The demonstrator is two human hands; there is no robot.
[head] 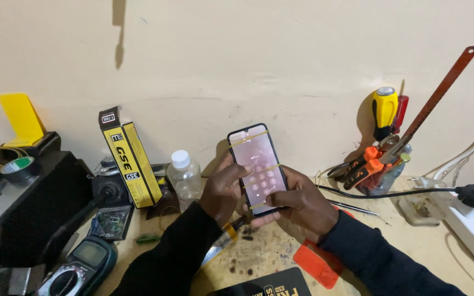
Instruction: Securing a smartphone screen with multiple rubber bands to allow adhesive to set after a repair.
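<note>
Dark phone, lower edge behind hands

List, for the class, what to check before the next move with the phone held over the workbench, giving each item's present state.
1. Phone gripped by both hands: ok, left hand at its left edge, right hand under its lower right.
2. Screen lit: ok, keypad showing.
3. Yellow bands across the screen intact: ok.
4. Left thumb on the screen: ok.
5. Plastic bottle upright and capped: ok.
6. Phone's back: cannot tell, hidden.
</note>
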